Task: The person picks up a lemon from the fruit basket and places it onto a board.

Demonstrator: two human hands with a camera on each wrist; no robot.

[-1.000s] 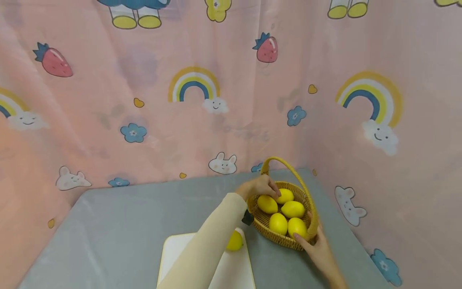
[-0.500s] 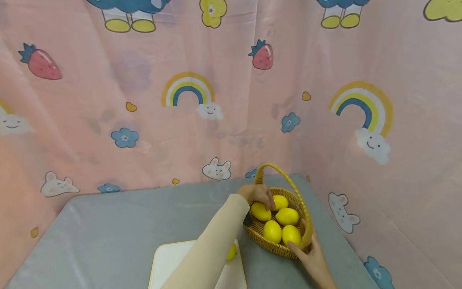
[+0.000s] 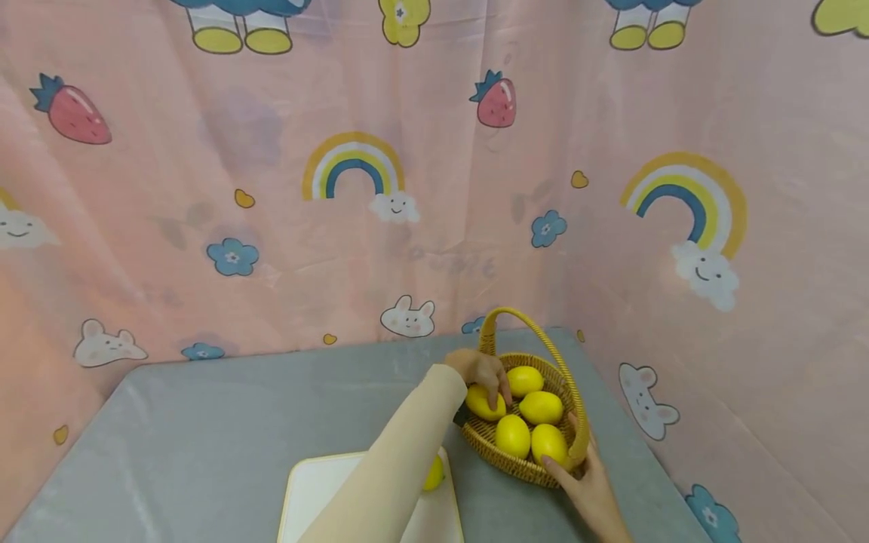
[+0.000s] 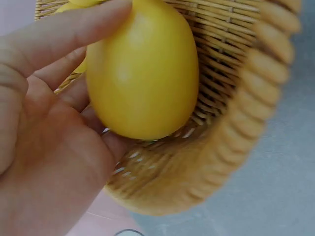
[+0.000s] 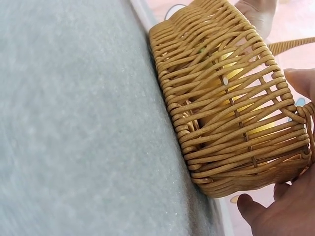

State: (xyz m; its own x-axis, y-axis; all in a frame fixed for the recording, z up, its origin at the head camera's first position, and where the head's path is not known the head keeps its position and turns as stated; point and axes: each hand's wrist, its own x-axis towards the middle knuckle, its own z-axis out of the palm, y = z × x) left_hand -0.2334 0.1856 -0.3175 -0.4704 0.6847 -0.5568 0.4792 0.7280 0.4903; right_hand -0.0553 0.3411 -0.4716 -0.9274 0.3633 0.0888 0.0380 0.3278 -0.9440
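Observation:
A yellow wicker basket [image 3: 516, 471] with a tall arched handle holds several lemons. My left hand [image 3: 480, 371] reaches in over the basket's left side, its fingers on the leftmost lemon [image 3: 480, 404]. The left wrist view shows the thumb and fingers curled about that lemon [image 4: 147, 73], which sits beside the woven rim [image 4: 251, 108]. My right hand [image 3: 591, 490] grips the basket at its near right side, by the handle's foot. In the right wrist view, the fingers of the right hand [image 5: 290, 211] lie at the rim, partly out of frame.
A white board [image 3: 315, 490] with a yellow edge lies left of the basket, partly under my left sleeve [image 3: 394, 460]. Another lemon [image 3: 432, 477] rests on it, half hidden by the sleeve. The grey tabletop [image 3: 237, 422] meets a pink patterned curtain [image 3: 271, 302].
My left hand has shifted from the back lemon to the leftmost one, its fingers now around it. The right hand keeps its hold on the basket. The head view has tilted slightly.

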